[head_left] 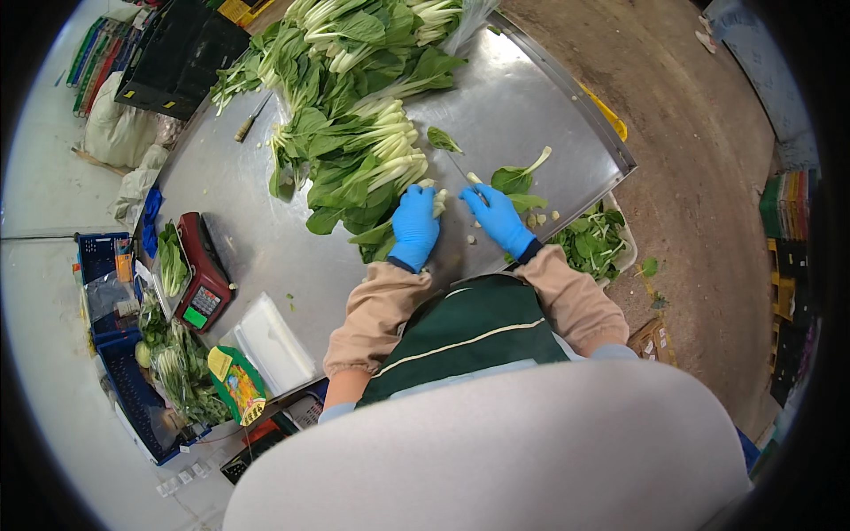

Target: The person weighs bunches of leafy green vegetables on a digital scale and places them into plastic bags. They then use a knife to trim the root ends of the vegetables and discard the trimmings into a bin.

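My blue-gloved left hand (416, 224) is closed around a leafy green with pale stems (439, 202) at the near end of a row of bok choy (372, 156). In my gloved right hand (497, 216) is a knife (458, 164), its thin blade pointing away from me over the steel table (524, 99); the fingers hide most of its handle. Beside that hand lie a loose bok choy leaf (514, 179) and several cut stem ends (536, 219). Another single leaf (443, 140) rests just beyond the blade.
A larger bok choy heap (358, 33) covers the far side. Leftward are a wooden-handled knife (244, 129), a red scale (199, 279) bearing greens, clear plastic bags (275, 338) and blue crates (129, 378). A white tub (627, 242) of leaves stands below the table's right edge.
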`<state>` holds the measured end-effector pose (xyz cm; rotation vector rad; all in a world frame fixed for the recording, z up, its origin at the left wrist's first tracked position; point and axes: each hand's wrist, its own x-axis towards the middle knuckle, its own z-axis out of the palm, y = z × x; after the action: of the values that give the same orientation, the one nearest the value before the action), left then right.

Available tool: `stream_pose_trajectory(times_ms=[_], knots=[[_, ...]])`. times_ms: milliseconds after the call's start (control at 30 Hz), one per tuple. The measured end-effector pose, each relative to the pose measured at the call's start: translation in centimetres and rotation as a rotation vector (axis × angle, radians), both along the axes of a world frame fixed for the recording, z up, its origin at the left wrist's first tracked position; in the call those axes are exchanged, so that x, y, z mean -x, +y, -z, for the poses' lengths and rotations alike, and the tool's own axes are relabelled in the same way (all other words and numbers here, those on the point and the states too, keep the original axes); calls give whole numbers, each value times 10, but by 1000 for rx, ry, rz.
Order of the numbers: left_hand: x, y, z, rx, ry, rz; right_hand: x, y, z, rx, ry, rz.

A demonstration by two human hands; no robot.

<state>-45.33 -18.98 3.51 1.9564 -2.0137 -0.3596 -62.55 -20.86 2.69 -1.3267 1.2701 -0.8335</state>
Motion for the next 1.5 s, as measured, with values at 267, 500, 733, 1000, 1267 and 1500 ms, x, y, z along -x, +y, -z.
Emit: stream_pose_trajectory(times_ms=[267,500,733,1000,1267,1500], knots=[[-33,40,-95,-313,1131,-134,1,29,-83,457,149,-194],[-24,50,-111,-213,1085,-111,-2,23,-94,583,279,-342],[-26,46,-111,-152,958,-5,6,21,-86,9,-223,-262],[-68,27,-126,-444,753,204,15,-10,-97,79,191,-581],[-21,-5,-30,-108,205,-75,36,-26,-71,231,253,-42],[-26,-4,-30,-291,397,-15,31,17,-51,277,281,-49]])
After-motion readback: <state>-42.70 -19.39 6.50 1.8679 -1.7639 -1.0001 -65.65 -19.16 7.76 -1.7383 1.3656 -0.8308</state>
